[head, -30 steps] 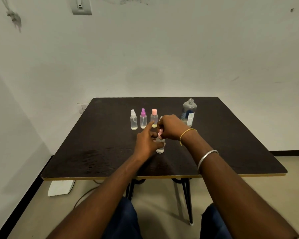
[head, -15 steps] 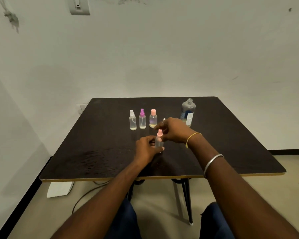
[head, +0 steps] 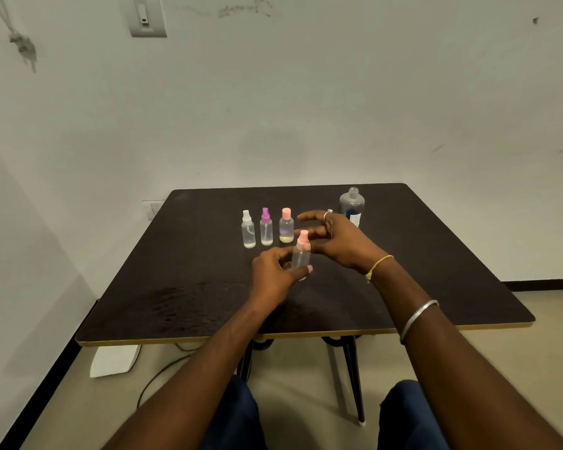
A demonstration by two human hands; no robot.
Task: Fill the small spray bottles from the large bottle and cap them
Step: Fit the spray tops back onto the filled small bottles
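The pink-capped spray bottle (head: 301,259) stands upright, low over the surface (head: 189,287), pinched round its body by the left hand (head: 272,276). The right hand (head: 340,241) hovers just right of its cap, fingers spread and empty. The three capped bottles (head: 266,229) stand beyond, slightly left

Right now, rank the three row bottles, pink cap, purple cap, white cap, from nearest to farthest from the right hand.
1. Pink-capped row bottle, right end, by the right hand.
2. Purple-capped bottle, middle.
3. White-capped bottle, left end.
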